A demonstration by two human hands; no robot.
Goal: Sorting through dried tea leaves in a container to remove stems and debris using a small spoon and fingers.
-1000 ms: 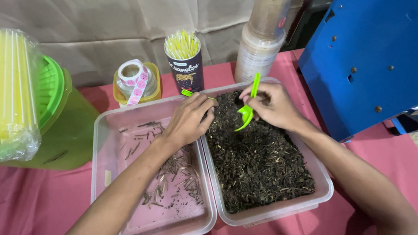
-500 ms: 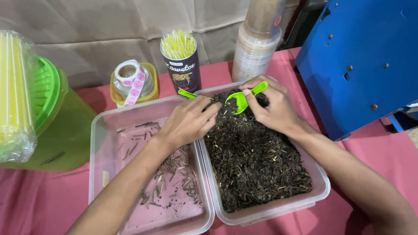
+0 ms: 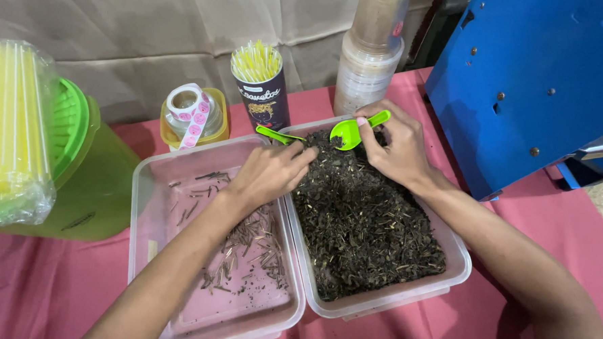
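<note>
Mid-sort: my right hand (image 3: 397, 146) grips green scoop (image 3: 351, 129) at 12 o'clock of dark leaf tray (image 3: 388, 296); left hand (image 3: 269, 172) loosely curled, empty, raking leaves. Next: dig scoop in, I judge.

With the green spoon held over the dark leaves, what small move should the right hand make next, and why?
Probably dip the green spoon down into the dark leaves. The right hand holds it just above the far end of the right tray with only a few bits in its bowl, and the left hand rests at the edge of the leaves beside it.
</note>
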